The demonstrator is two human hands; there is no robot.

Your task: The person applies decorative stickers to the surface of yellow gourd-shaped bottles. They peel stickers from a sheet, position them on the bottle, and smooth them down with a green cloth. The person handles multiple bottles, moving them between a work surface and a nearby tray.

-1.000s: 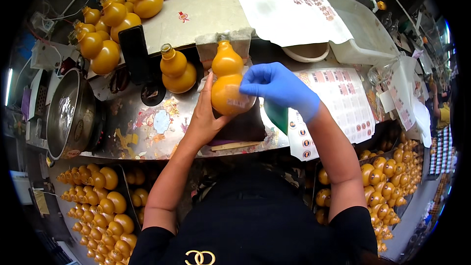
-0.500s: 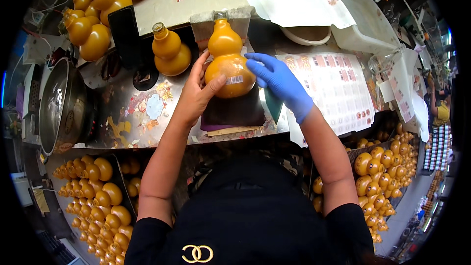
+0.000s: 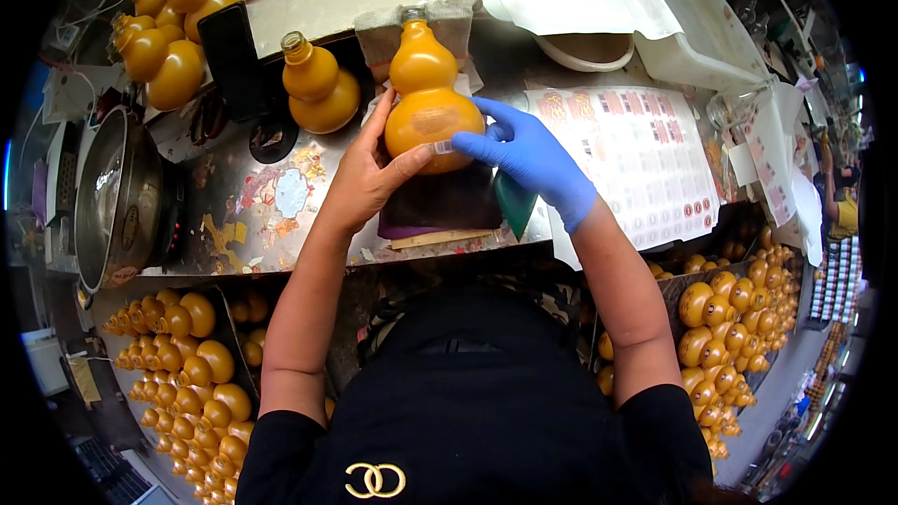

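Note:
A yellow-orange gourd-shaped bottle [image 3: 424,67] with a bare glass neck lies between my hands, its neck pointing away from me. My bare left hand [image 3: 372,168] cups the left of its wide belly, thumb along the lower front. On the other side my right hand [image 3: 533,154], in a blue glove, grips the belly with its thumb across the front. A small white barcode label [image 3: 441,147] shows low on the belly between the two thumbs. Above the label is a dull, smeared patch. Beneath the bottle is a dark pad [image 3: 440,206]; a grey cloth [image 3: 374,42] lies behind it.
Another gourd bottle [image 3: 321,89] stands left of mine, beside a black phone [image 3: 234,61]. Printed label sheets [image 3: 622,164] lie at right. A metal pan [image 3: 117,196] sits far left, a white bowl [image 3: 587,51] behind. Many bottles [image 3: 192,374] stand below the table edge.
The bottle has shifted slightly away from me, and the label now sits lower on its belly. My right thumb has moved inward to the label's edge. The smeared patch shows more plainly.

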